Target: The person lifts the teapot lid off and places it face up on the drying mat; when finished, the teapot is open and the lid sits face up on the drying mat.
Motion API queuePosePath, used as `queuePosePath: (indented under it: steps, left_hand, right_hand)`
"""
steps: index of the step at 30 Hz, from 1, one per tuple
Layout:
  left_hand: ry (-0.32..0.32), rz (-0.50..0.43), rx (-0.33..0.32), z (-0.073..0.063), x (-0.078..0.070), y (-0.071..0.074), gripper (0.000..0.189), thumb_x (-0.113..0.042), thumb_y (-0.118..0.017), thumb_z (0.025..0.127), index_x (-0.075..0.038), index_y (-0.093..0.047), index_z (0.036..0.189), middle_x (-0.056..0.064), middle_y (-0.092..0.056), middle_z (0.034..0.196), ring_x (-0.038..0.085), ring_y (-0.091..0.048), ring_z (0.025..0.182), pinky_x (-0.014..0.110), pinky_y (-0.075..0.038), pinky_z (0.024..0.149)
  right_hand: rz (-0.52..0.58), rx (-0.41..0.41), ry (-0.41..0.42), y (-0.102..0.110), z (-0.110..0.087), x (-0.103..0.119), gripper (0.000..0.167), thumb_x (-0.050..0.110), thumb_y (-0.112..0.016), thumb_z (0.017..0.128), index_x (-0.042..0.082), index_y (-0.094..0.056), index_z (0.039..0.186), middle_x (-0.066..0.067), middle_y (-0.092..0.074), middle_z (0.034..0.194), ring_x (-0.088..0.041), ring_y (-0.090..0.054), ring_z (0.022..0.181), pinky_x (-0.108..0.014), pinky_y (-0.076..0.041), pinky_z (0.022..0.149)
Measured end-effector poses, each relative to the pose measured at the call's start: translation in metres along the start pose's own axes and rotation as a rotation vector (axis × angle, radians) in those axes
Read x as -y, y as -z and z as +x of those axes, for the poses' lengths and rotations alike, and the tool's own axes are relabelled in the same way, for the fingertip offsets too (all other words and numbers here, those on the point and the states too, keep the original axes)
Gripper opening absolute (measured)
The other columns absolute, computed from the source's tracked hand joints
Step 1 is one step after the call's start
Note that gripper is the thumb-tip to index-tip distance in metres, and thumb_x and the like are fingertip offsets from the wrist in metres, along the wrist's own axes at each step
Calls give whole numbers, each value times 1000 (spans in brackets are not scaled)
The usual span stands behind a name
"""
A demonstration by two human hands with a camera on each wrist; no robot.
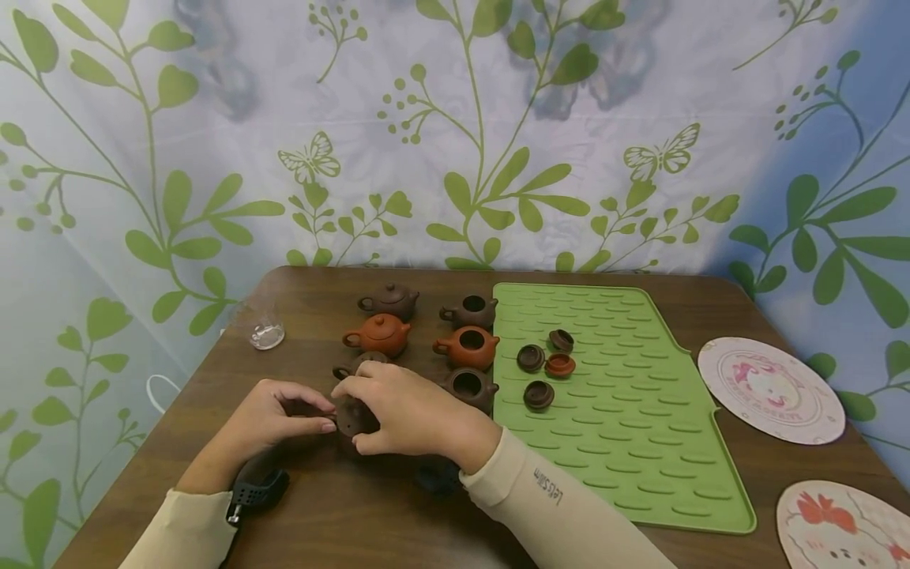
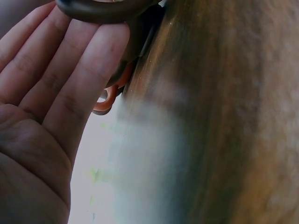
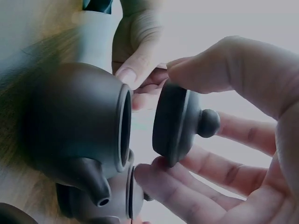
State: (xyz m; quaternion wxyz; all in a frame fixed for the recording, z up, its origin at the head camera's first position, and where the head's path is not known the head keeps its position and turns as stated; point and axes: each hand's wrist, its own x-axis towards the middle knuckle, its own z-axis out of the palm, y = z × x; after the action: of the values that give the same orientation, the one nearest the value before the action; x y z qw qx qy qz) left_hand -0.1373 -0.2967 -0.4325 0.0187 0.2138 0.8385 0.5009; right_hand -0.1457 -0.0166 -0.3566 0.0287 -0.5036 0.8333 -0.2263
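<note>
My right hand [image 1: 408, 403] pinches a dark brown teapot lid [image 3: 175, 123] by its edge, between thumb and fingertips. In the right wrist view the lid is held just off the mouth of a dark teapot [image 3: 77, 112], with a gap between them. At that teapot's handle [image 2: 96, 13] is my left hand [image 1: 266, 419], its thumb and fingertips pinching it. Just beyond stands another dark teapot [image 1: 370, 362], partly hidden by my right hand. Behind it are a lidded orange teapot [image 1: 380, 337] and a lidded dark teapot [image 1: 391, 303].
To the right stand lidless teapots: one dark [image 1: 475, 316], one orange [image 1: 479, 356], one dark [image 1: 483, 395]. Several loose lids [image 1: 539, 395] lie on a green mat [image 1: 604, 474]. A clear glass [image 1: 266, 333] is at the left; two round printed mats [image 1: 771, 391] lie at the right.
</note>
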Motion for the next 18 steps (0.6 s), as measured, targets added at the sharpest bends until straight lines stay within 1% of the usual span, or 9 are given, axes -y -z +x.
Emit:
queuePosePath:
  steps: [2, 5, 11, 15, 18]
  left_hand:
    - [-3, -5, 3, 0, -1, 0, 18, -9, -92, 82, -17, -85, 97, 0, -79, 92, 22, -75, 84, 32, -60, 73]
    - [-10, -10, 3, 0, -1, 0, 18, -9, -92, 82, -16, -85, 97, 0, -79, 92, 23, -75, 83, 32, -61, 72]
    - [-14, -5, -2, 0, 1, 1, 17, -9, -92, 82, -16, -85, 96, 0, -78, 90, 22, -75, 81, 32, -60, 70]
    - [-18, -4, -6, 0, 3, 0, 17, -9, -92, 82, -16, -85, 96, 0, -79, 90, 22, -75, 82, 32, -60, 71]
    - [-21, -6, -9, 0, 3, -1, 17, -9, -93, 82, -16, -85, 95, 0, -79, 90, 22, -75, 82, 32, -60, 71]
  right_hand:
    - [33, -4, 8, 2, -2, 0, 50, 21, -83, 92, 12, -67, 138, 2, -55, 119, -6, -53, 94, -17, -45, 82]
    - [80, -2, 15, 5, -3, 0, 45, 18, -82, 91, 12, -69, 134, 3, -53, 117, -7, -52, 93, -16, -45, 80]
    - [160, 1, 15, 15, -6, -1, 39, 12, -81, 91, 9, -69, 128, 1, -60, 124, -8, -57, 103, -17, -46, 86]
    - [208, -28, 23, 25, -11, -3, 38, 8, -82, 89, 8, -68, 125, 2, -63, 120, -12, -58, 96, -19, -47, 79]
    - [243, -66, 13, 31, -17, -8, 38, 6, -82, 88, 10, -67, 123, 3, -64, 118, -11, -58, 95, -22, -49, 78]
